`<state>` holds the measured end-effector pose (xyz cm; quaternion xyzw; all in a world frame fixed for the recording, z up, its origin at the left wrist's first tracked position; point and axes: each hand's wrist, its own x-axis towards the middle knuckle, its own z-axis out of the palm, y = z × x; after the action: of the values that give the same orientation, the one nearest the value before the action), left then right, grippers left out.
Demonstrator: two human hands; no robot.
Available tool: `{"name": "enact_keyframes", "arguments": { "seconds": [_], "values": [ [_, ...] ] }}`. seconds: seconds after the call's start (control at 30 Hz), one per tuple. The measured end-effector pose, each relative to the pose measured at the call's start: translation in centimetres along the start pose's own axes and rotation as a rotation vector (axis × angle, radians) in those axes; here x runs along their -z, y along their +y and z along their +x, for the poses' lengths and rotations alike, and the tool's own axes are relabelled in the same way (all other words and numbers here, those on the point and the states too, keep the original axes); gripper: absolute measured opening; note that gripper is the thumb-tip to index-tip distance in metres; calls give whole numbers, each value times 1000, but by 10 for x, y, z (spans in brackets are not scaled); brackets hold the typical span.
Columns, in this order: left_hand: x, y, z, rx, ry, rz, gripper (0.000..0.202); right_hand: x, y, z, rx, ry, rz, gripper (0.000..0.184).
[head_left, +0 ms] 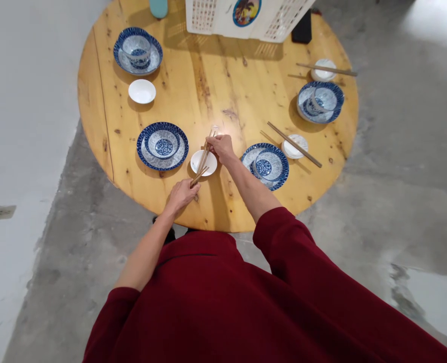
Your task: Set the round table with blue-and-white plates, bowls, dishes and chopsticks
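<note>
Both my hands hold a pair of wooden chopsticks (204,157) over a small white dish (209,164) near the front edge of the round wooden table (215,85). My left hand (183,193) pinches the near ends. My right hand (220,146) is closed round the far ends. A blue-patterned plate with a bowl (163,145) sits left of the dish, and another plate with a bowl (265,165) lies to its right.
Two more blue place settings (137,50) (320,102) stand farther back. Small white dishes (142,91) (294,146) (323,70) are beside them, two with chopsticks (294,144) across. A white plastic basket (246,17) and a teal cup (158,7) sit at the far edge.
</note>
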<state>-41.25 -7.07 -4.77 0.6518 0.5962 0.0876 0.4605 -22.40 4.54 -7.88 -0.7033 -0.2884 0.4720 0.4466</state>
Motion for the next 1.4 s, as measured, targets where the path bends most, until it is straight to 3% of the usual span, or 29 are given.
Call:
{"name": "enact_keyframes", "arguments": {
  "seconds": [0.67,0.87,1.0,1.13,1.2,1.4],
  "values": [
    [5,-11,1,-29,0,-34,32,2,5,4,7,-37,-1,28],
    [23,-13,-10,-10,94,-80,34,11,5,8,-5,-29,17,38],
    [44,-20,-20,31,193,-216,37,31,2,8,1,87,13,39],
    [66,-20,-35,-39,331,-478,45,50,-9,-11,158,125,-19,28],
    [76,-14,-46,-57,335,-615,47,52,-14,-29,251,82,-28,24],
    [98,9,-72,-232,226,-840,58,21,-33,-99,450,-125,-11,27]
  ]
}}
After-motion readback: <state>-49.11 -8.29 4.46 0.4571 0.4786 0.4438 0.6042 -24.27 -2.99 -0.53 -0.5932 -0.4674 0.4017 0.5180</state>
